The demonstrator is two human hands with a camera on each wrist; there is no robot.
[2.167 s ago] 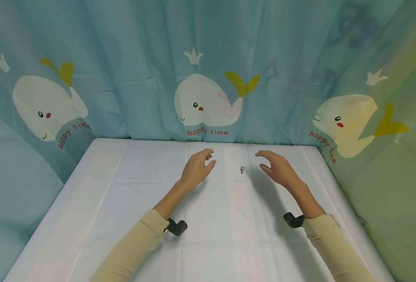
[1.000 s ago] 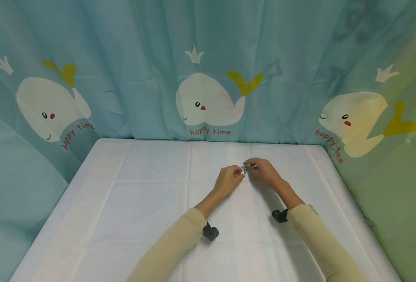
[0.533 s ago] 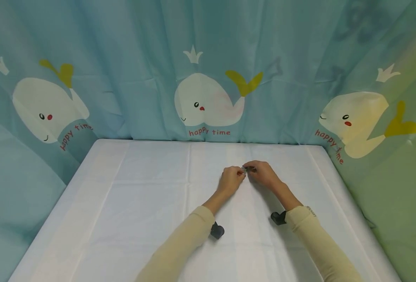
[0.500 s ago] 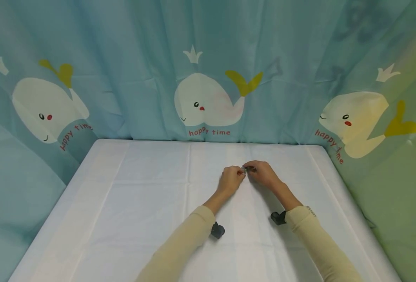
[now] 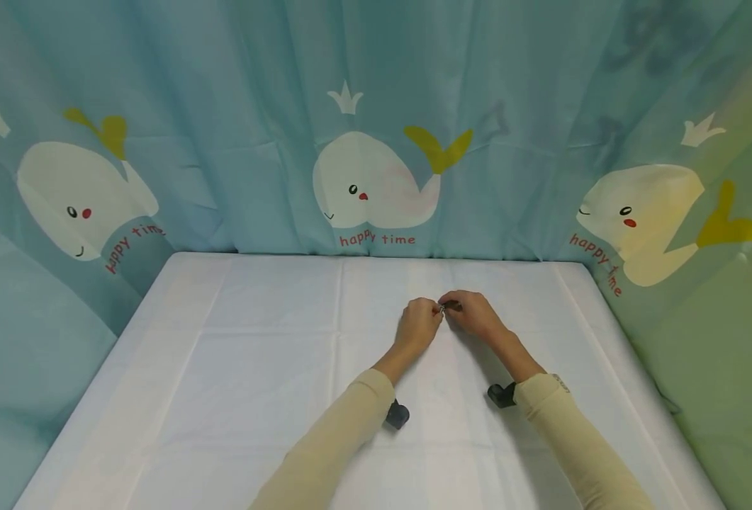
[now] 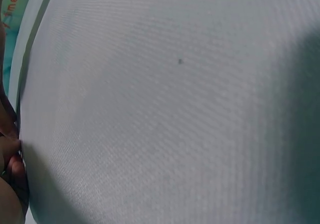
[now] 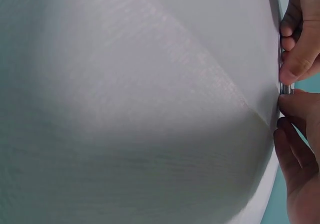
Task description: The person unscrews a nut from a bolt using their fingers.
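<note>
1. Where the two hands nearly meet, small metal piece, one; silvery, seen between opposing fingertips toward the far part of the tabletop. Fingers cover most of it; it appears bolt-like, though its full shape, and whether it touches the cloth, cannot be told.
2. Left hand, bare; thumb and forefinger pinching the metal piece from the left side, remaining fingers curled in.
3. Right hand, bare; thumb and forefinger pinching the same piece from the right side, remaining fingers bent, knuckles uppermost.
4. Sleeves, two, beige: left sleeve and right sleeve, the latter with small lettering near its cuff.
5. Wrist cameras, two, black: left wrist camera and right wrist camera, each projecting at the inner side of its cuff.
6. Table, covered in white cloth with faint pale stripes and fold lines; soft shadow beneath the right forearm.
7. Dark speck, one, on the white surface in the left wrist view.
8. Curtain, blue-teal, turning green at right; hung behind the table and along both sides.
9. Printed whales, three: left whale, middle whale, right whale; white bodies, mustard tails, white crown-shaped spouts above, red lettering "happy time" below.
</note>
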